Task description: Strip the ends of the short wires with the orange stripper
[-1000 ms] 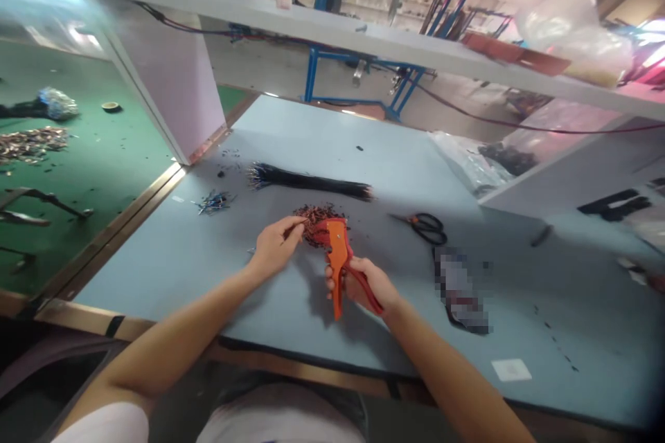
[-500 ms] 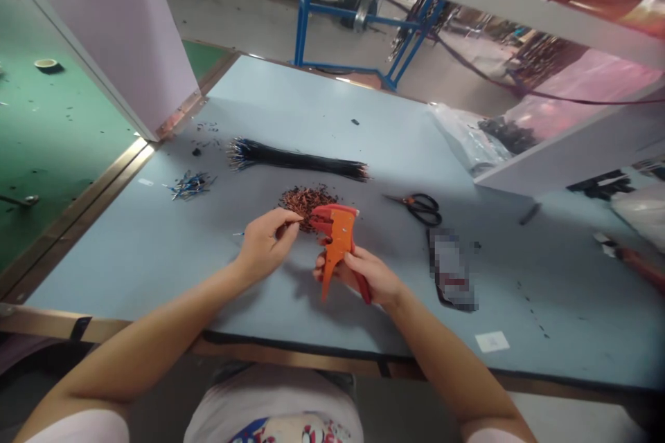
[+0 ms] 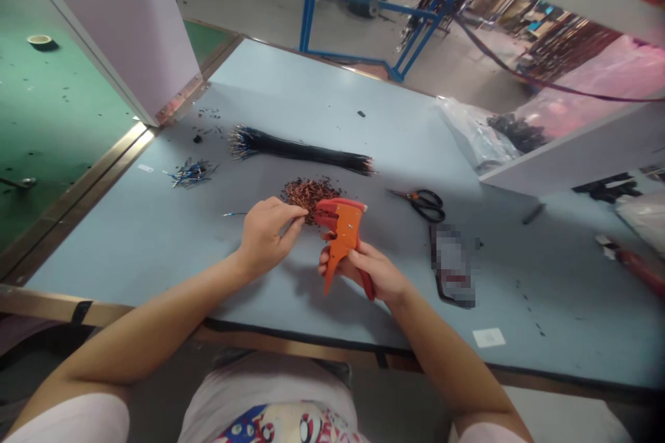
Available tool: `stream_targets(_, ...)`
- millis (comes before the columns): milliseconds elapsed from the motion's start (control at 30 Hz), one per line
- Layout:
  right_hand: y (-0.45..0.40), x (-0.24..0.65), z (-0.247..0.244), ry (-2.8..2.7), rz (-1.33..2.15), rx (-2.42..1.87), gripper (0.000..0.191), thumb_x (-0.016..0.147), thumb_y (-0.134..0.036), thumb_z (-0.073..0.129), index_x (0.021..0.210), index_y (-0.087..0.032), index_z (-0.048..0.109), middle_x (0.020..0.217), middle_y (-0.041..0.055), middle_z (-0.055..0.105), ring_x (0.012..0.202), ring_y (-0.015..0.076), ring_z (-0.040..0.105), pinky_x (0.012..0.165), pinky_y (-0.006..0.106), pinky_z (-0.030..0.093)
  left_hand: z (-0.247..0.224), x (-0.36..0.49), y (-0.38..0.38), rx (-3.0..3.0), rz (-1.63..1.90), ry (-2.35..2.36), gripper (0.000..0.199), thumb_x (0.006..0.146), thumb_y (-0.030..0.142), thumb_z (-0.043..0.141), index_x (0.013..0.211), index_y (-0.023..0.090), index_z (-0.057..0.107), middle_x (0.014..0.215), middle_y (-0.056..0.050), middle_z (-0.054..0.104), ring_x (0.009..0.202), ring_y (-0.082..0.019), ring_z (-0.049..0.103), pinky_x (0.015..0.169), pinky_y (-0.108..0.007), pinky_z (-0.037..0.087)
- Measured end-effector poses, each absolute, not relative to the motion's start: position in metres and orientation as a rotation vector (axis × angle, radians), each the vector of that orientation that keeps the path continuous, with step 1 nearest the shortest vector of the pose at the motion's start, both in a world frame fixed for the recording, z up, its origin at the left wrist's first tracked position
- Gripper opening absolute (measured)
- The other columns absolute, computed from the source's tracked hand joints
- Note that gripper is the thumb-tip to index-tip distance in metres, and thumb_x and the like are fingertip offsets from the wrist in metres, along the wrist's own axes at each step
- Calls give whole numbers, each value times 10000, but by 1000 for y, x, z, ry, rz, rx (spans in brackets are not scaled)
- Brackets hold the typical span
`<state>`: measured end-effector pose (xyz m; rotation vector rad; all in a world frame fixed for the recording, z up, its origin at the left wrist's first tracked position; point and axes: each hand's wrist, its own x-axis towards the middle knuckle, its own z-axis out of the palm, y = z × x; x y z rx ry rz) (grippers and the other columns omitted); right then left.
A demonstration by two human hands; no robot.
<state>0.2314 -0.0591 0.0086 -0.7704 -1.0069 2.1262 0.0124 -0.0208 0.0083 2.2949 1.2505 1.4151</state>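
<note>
My right hand (image 3: 371, 268) is wrapped round the handles of an orange and red wire stripper (image 3: 347, 228), its jaws turned to the left. Just left of the jaws, my left hand (image 3: 271, 235) pinches a thin wire (image 3: 236, 213), whose blue-tipped tail sticks out on the hand's far left side. The wire's other end, near the jaws, is too small to make out. Behind the tool lies a heap of short copper-brown scraps (image 3: 309, 194). A bundle of black wires (image 3: 301, 151) with stripped ends rests farther back.
Blue-tipped wire pieces (image 3: 190, 173) lie to the left on the table (image 3: 171, 242). Black-handled scissors (image 3: 427, 204), a blurred-out phone-like object (image 3: 451, 266) and a white paper (image 3: 488, 338) are on the right. A red-handled tool (image 3: 631, 259) lies at the far right. White partitions (image 3: 125, 21) stand at both sides.
The view has shifted slightly. Both hands keep close together, the wire stripper still in the right hand; more of the wire's blue-tipped tail now shows left of my left hand.
</note>
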Motion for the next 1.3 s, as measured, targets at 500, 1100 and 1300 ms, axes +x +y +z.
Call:
stream_targets(500,-65,224,11,-1068,2084,-818,422,842,-413,570,1156,-139,507,889,86,613,760,192,605,727,405,507,6,15,-24,2353,1371,1288,97,810,201,546,818,197,642,722,-5,687,655,-132,557,643,-276,404)
stream_targets(1100,-69,219,8,-1135,2048,-991,270,820,-408,592,889,-160,509,629,-18,529,511,115,531,508,309,527,6,18,-27,2389,1266,1451,137,812,247,536,779,218,666,643,16,663,592,-123,523,587,-259,368)
stream_targets(1300,-69,217,3,-1150,2043,-1003,269,818,-386,592,714,-175,461,550,-47,453,446,91,472,455,267,511,4,20,-28,2399,1142,1495,168,819,240,510,767,235,669,625,24,658,576,-120,518,558,-256,340)
